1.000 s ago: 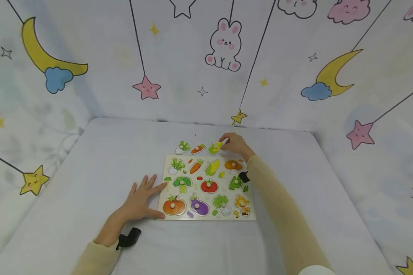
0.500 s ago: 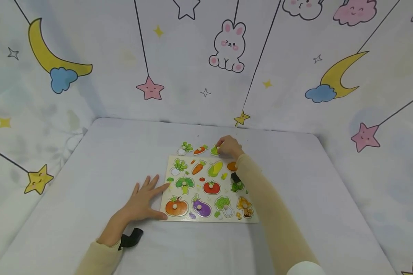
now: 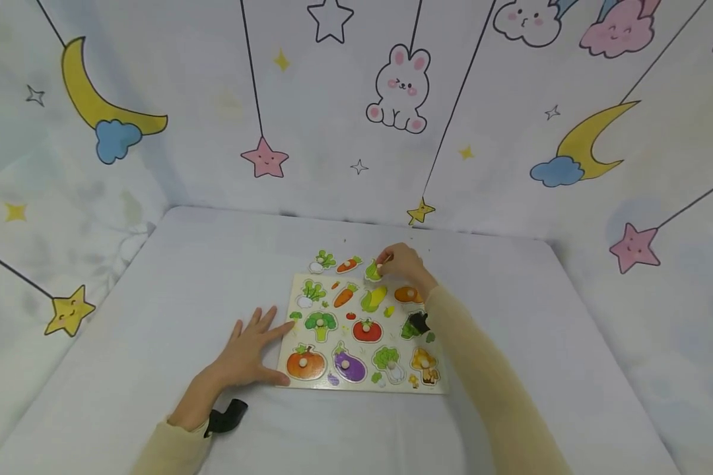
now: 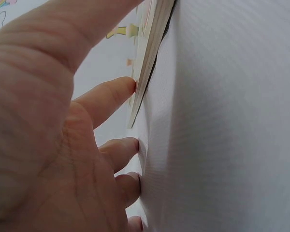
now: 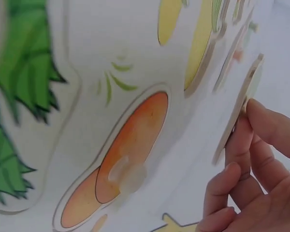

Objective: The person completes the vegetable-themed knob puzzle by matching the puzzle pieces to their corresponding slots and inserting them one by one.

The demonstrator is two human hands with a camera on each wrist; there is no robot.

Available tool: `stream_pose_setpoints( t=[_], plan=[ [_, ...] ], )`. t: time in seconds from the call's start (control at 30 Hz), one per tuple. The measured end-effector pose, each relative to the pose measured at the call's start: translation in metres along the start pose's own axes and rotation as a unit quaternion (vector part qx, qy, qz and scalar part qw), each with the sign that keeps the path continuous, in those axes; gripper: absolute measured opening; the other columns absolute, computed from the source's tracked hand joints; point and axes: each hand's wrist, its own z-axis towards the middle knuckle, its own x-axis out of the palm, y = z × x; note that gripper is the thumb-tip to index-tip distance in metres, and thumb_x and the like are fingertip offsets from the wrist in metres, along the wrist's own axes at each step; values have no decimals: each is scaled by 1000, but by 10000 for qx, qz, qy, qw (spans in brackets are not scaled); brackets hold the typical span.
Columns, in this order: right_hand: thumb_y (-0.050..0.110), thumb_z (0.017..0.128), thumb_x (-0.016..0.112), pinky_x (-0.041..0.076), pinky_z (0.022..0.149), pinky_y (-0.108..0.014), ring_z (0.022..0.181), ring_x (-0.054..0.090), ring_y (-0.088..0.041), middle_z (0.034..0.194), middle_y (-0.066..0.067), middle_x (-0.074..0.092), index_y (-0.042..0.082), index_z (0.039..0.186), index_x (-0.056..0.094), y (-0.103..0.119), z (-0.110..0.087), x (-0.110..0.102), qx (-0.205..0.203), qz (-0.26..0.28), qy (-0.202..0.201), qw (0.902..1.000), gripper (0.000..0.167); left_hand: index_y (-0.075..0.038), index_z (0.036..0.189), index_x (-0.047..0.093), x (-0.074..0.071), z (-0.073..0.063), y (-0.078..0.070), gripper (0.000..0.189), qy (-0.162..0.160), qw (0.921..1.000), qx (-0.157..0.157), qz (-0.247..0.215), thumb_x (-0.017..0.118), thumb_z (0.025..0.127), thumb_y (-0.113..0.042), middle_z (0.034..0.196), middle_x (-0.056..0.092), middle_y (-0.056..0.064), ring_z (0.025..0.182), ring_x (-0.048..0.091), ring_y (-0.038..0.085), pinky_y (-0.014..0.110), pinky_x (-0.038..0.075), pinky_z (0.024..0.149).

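My right hand point(image 3: 405, 264) pinches a corn puzzle piece point(image 3: 373, 269) at the far edge of a wooden vegetable peg board point(image 3: 368, 388). In the right wrist view, the corn piece point(image 5: 237, 116) stands tilted, nearly edge-on, between thumb and fingertips. Just nearer on the board is a corn picture point(image 3: 373, 299) without a knob. My left hand point(image 3: 243, 356) lies spread at the board's left side, thumb and index finger touching it. The left wrist view shows the index fingertip point(image 4: 128, 86) against the board's edge. Other fingertips rest on the cloth there.
Beyond the board lie a radish piece point(image 3: 321, 262) and a carrot piece point(image 3: 348, 264). Knobbed pieces sit in the board, among them a tomato point(image 3: 366, 332), an eggplant point(image 3: 349, 365) and a pumpkin point(image 3: 305, 364). A white cloth point(image 3: 154, 297) covers the table; a patterned backdrop stands behind.
My right hand has gone from touching the corn piece's right side to pinching it, and the piece has shifted slightly toward the board. The left hand stays in place. The head view has shifted a little.
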Motion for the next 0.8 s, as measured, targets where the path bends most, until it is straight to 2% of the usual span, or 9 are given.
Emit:
stream_pose_setpoints(
  t=[0.1, 0.2, 0.43, 0.57, 0.67, 0.8],
  plan=[
    [19, 86, 71, 42, 93, -47, 90, 58, -25, 96, -5, 68, 11, 96, 72, 2, -12, 5, 21, -209, 135, 9997, 13, -15, 146, 47, 0, -2, -1, 102, 8, 10000, 0, -23, 88, 59, -49, 160, 19, 26, 147, 5, 52, 73, -2, 113],
    [18, 84, 72, 45, 83, -42, 86, 58, -24, 95, -5, 68, 12, 94, 73, 6, -20, 10, 56, -402, 189, 9990, 11, -15, 146, 47, -1, -3, -1, 101, -31, 10000, 4, -51, 89, 59, -49, 160, 20, 26, 147, 5, 52, 72, -2, 113],
    [14, 80, 75, 41, 63, -31, 74, 55, -21, 88, -3, 68, 13, 86, 72, 8, -31, 18, 127, -662, 365, 9971, 7, -15, 146, 47, 1, -2, 0, 101, -23, 10000, 18, -25, 89, 59, -48, 160, 20, 26, 147, 5, 52, 73, -2, 112],
    [14, 79, 75, 40, 62, -31, 74, 55, -21, 86, -2, 67, 14, 83, 71, 7, -33, 23, 129, -762, 418, 9961, 6, -15, 146, 47, 1, -2, -1, 101, -41, 10000, 41, 4, 89, 59, -48, 159, 20, 26, 147, 6, 52, 73, -2, 112],
    [15, 80, 75, 40, 69, -33, 77, 56, -21, 85, -2, 66, 14, 82, 71, 6, -34, 27, 171, -799, 420, 9958, 5, -15, 146, 47, 1, -2, 0, 101, -32, 10000, 43, -1, 89, 59, -48, 159, 20, 26, 147, 6, 52, 73, -2, 112],
    [15, 80, 75, 41, 72, -35, 78, 57, -21, 84, -2, 66, 15, 81, 71, 6, -34, 31, 244, -830, 413, 9954, 4, -15, 146, 47, 3, -1, 2, 102, -29, 10000, 35, -20, 88, 60, -49, 160, 19, 26, 147, 4, 51, 73, -3, 113]
  ],
)
